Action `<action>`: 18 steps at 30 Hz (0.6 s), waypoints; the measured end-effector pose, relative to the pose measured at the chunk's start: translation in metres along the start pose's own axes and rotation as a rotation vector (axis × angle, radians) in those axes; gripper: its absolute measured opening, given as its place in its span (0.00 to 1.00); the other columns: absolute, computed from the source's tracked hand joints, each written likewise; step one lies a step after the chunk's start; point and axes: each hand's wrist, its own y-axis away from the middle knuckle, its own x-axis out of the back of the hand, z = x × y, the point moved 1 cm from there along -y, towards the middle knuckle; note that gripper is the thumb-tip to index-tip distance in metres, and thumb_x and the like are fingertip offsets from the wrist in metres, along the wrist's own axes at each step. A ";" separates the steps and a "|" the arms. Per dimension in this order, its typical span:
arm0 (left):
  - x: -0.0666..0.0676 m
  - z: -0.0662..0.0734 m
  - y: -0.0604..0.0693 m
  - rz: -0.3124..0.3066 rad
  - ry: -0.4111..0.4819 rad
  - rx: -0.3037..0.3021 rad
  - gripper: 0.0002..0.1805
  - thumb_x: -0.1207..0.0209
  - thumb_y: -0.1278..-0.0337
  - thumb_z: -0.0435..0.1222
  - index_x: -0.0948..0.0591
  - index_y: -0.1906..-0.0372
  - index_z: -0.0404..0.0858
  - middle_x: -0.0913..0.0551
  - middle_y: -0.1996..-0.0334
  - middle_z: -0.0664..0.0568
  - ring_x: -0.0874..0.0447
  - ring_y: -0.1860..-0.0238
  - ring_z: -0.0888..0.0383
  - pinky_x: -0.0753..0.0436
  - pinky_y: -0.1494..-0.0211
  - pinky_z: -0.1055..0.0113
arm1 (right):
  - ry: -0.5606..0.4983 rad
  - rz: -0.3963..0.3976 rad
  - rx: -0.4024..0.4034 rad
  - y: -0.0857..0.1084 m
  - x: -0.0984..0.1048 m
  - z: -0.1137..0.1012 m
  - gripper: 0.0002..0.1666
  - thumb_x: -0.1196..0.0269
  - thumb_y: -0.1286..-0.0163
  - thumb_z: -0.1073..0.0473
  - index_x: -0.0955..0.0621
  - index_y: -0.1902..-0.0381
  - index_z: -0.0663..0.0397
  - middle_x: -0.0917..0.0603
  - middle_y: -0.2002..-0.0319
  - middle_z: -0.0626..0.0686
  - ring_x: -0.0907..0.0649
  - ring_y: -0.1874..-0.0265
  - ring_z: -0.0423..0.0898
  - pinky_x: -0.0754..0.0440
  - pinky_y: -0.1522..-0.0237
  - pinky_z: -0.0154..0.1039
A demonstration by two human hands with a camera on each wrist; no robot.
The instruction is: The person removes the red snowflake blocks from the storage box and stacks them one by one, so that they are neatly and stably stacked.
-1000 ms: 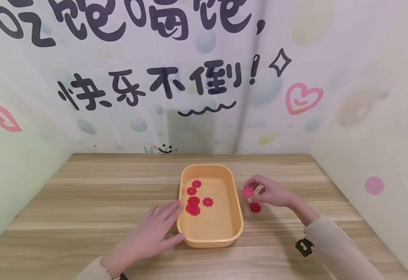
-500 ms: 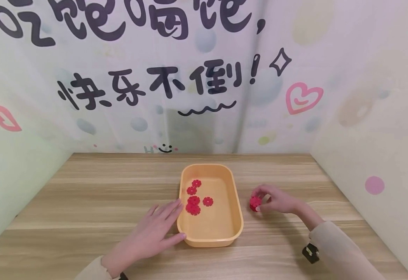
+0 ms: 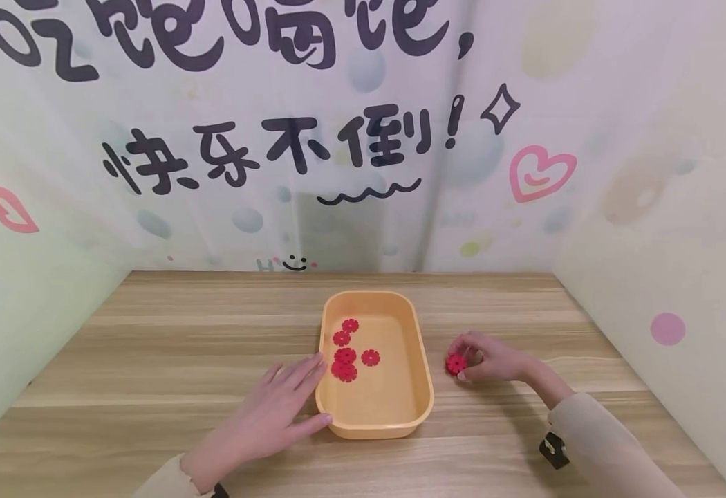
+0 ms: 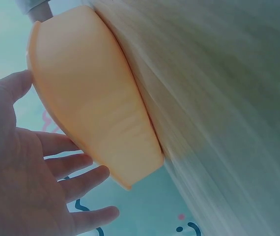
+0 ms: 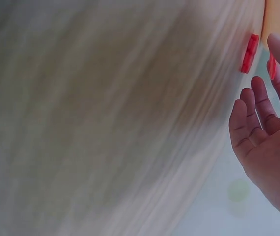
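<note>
My left hand [image 3: 276, 408] lies along the left side of an orange plastic basin [image 3: 394, 423]. In the left wrist view its fingers are spread, with the thumb and some fingertips touching the rim. To the right of the basin, my right hand [image 3: 494, 358] pinches a red notched snowflake disc [image 5: 272, 67] between thumb and index finger. Just apart from it, on the tabletop, lies a short red stack of discs [image 5: 249, 53], seen from the side. From the head view the pinched disc covers most of that stack. Several red discs [image 3: 370, 357] lie inside the basin, mostly toward its left wall.
The wood-grain table [image 3: 201, 332] extends around the basin. A white printed curtain [image 3: 363, 235] hangs along its back edge, and pale walls [image 3: 649, 277] close in both sides.
My right hand has moved slightly right and toward the table's front, bringing the pinched disc over the red one on the table. My left hand and the basin have stayed put.
</note>
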 end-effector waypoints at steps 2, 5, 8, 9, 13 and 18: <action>0.000 0.000 0.000 0.003 -0.005 -0.002 0.41 0.59 0.46 0.62 0.36 0.38 0.35 0.39 0.38 0.47 0.41 0.40 0.52 0.42 0.44 0.45 | -0.010 -0.007 -0.012 0.000 0.000 0.000 0.18 0.34 0.48 0.60 0.25 0.60 0.56 0.28 0.66 0.51 0.28 0.66 0.50 0.29 0.64 0.44; 0.000 0.000 0.000 0.003 -0.007 -0.003 0.41 0.60 0.46 0.62 0.37 0.38 0.35 0.39 0.38 0.47 0.41 0.40 0.51 0.42 0.44 0.45 | -0.019 -0.013 -0.026 0.001 0.000 0.000 0.18 0.34 0.48 0.61 0.26 0.59 0.57 0.28 0.65 0.52 0.28 0.66 0.50 0.28 0.64 0.43; 0.000 0.000 0.000 -0.002 -0.007 -0.001 0.41 0.60 0.46 0.62 0.37 0.37 0.35 0.39 0.38 0.47 0.41 0.40 0.51 0.42 0.44 0.44 | -0.016 -0.010 -0.025 0.001 -0.001 0.001 0.18 0.34 0.48 0.61 0.26 0.59 0.58 0.28 0.66 0.52 0.28 0.66 0.50 0.28 0.64 0.42; 0.000 0.000 0.000 -0.003 -0.007 -0.001 0.41 0.60 0.46 0.62 0.37 0.37 0.35 0.39 0.38 0.47 0.41 0.40 0.51 0.42 0.44 0.44 | -0.013 -0.008 -0.022 0.000 -0.001 0.002 0.18 0.34 0.48 0.60 0.26 0.60 0.58 0.28 0.66 0.51 0.27 0.66 0.49 0.28 0.64 0.42; 0.001 0.000 0.000 -0.006 -0.006 -0.002 0.41 0.59 0.46 0.62 0.37 0.37 0.35 0.39 0.38 0.46 0.41 0.40 0.51 0.42 0.44 0.45 | 0.008 0.000 -0.009 -0.001 -0.002 0.004 0.18 0.33 0.48 0.59 0.25 0.61 0.57 0.27 0.67 0.51 0.27 0.67 0.49 0.28 0.64 0.41; 0.001 0.000 -0.001 -0.020 -0.002 0.006 0.40 0.57 0.46 0.61 0.38 0.37 0.36 0.39 0.38 0.47 0.42 0.40 0.52 0.42 0.43 0.45 | 0.033 0.003 -0.001 -0.002 -0.004 0.005 0.18 0.33 0.48 0.57 0.25 0.62 0.56 0.27 0.68 0.50 0.27 0.67 0.47 0.28 0.64 0.40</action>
